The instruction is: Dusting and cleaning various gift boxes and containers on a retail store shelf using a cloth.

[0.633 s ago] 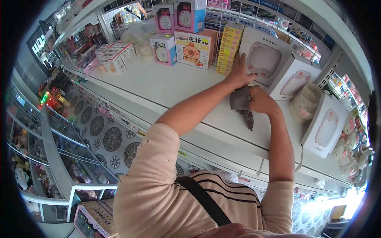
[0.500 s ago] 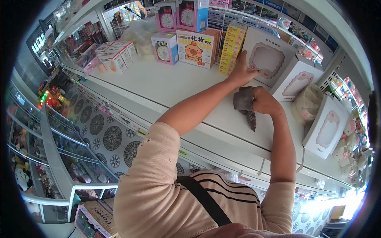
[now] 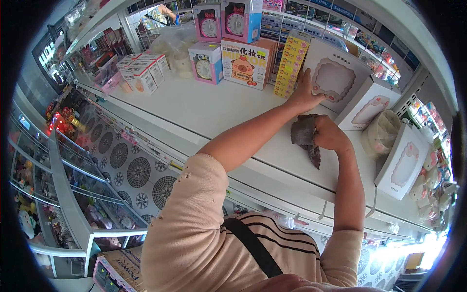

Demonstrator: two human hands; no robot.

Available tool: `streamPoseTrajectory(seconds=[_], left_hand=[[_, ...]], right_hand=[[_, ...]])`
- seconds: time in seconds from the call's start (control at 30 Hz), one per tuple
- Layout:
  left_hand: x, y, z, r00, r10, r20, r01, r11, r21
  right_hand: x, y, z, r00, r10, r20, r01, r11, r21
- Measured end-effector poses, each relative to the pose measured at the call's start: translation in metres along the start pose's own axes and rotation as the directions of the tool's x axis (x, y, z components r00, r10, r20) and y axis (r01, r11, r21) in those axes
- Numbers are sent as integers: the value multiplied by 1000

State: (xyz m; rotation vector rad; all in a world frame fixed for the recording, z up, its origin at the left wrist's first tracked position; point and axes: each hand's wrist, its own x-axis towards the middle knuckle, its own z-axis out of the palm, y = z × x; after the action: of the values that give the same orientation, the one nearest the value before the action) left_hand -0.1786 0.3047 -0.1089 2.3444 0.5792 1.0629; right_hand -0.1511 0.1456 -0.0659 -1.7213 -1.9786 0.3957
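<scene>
My left hand (image 3: 306, 96) grips a white box (image 3: 348, 54) at its lower left edge, thumb across the front and fingers along the side. The box stands upright at the back of the white shelf (image 3: 194, 109) and has a pink scalloped frame printed on it. Nearer to me, my right hand (image 3: 333, 134) is closed around a bunched dark grey cloth (image 3: 304, 130), whose loose end hangs over the shelf surface. A second white box (image 3: 369, 104) of the same kind leans just right of the first.
Left of my hand stand a tall yellow patterned box (image 3: 290, 63), a mirror box with a cartoon animal (image 3: 245, 65) and several boxed clocks (image 3: 206, 63). A clear round tub (image 3: 380, 134) and another white box (image 3: 403, 163) are at the right. Glass display cases (image 3: 92, 194) line the left.
The whole view has shifted slightly. My right hand and the cloth have moved a little toward me. My left hand keeps its hold on the white box.
</scene>
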Motion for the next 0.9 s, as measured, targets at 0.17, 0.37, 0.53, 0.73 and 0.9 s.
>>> streamPoseTrajectory(seconds=[0.17, 0.37, 0.53, 0.73, 0.9], left_hand=[[-1, 7, -9, 986, -103, 128, 151, 874, -461], [-1, 11, -18, 989, -119, 82, 132, 976, -174], [-5, 31, -37, 957, -171, 233, 256, 873, -414], [-9, 33, -39, 942, -210, 263, 335, 667, -666], [-5, 29, -35, 918, -221, 328, 395, 564, -725]], right_hand=[[3, 8, -1, 992, 80, 94, -72, 993, -91], [0, -5, -7, 994, 28, 106, -25, 999, -26], [-3, -11, -8, 994, 36, 107, -36, 999, 1], [-2, 6, 1, 983, 124, 136, -110, 988, -112], [-1, 16, 4, 995, 49, 92, -33, 985, -169]])
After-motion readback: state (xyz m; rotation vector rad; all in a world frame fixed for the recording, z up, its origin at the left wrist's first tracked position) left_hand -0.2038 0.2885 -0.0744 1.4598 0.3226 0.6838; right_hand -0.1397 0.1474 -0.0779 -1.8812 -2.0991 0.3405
